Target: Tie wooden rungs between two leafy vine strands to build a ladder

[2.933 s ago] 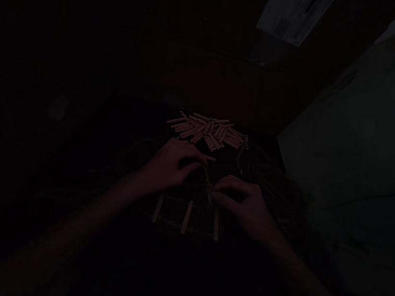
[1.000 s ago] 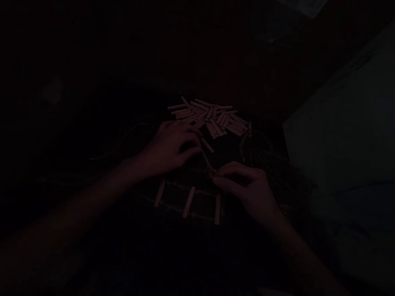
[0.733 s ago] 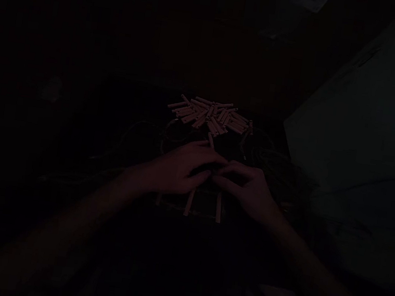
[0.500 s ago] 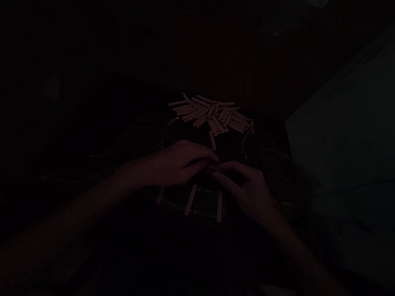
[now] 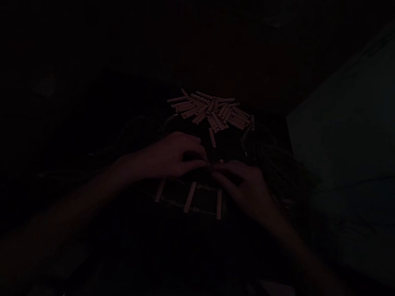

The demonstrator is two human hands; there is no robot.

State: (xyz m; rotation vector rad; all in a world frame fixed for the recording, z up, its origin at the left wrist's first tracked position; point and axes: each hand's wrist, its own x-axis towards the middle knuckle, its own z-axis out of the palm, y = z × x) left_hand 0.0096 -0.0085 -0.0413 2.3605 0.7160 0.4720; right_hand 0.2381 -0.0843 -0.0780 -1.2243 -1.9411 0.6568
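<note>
The picture is very dark. My left hand (image 5: 176,155) and my right hand (image 5: 245,183) meet at the middle, thumbs and fingers pinched, fingertips almost touching. What they pinch is too small and dim to make out. The tip of a stick (image 5: 221,161) shows just above my right fingers. Below the hands lie a left stick (image 5: 160,190), a middle stick (image 5: 190,197) and a right stick (image 5: 219,204), joined by thin cord (image 5: 203,211) like ladder rungs. One loose stick (image 5: 212,138) lies beyond the fingers.
Farther back is a pile of short sticks (image 5: 211,109), several with holes near their ends. Dim loops of cord (image 5: 245,139) run across the dark surface on both sides. A pale greyish surface (image 5: 364,121) rises at the right.
My left fingers have drawn back slightly and spread apart above the thumb. A stick's tip now shows above my right fingers. The view has shifted slightly.
</note>
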